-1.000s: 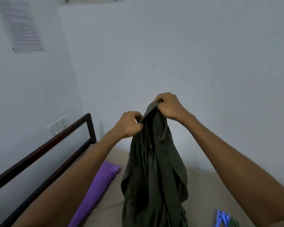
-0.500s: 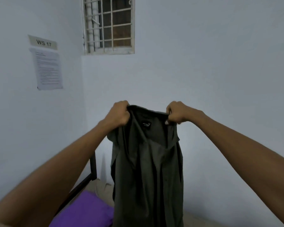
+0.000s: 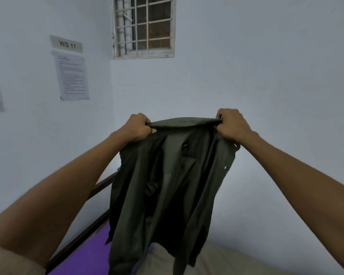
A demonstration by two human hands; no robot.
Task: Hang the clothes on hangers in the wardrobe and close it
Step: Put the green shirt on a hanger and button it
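Note:
A dark olive-green shirt [image 3: 167, 185] hangs in the air in front of me, spread open with its inside and a small black neck label facing me. My left hand [image 3: 137, 127] grips the left end of its collar. My right hand [image 3: 231, 124] grips the right end. The collar is stretched flat between both fists at about chest height. The shirt's lower part drapes down over the bed. No hanger and no wardrobe are in view.
A bed lies below with a purple pillow [image 3: 87, 259], a beige sheet [image 3: 226, 262] and a dark metal headboard rail [image 3: 99, 187] at the left. White walls stand close ahead. A barred window [image 3: 144, 26] and a paper notice [image 3: 73, 76] are on them.
My hands have moved apart and pulled the bunched collar out wide, so the shirt now hangs open. The view has tilted upward, bringing the window into sight.

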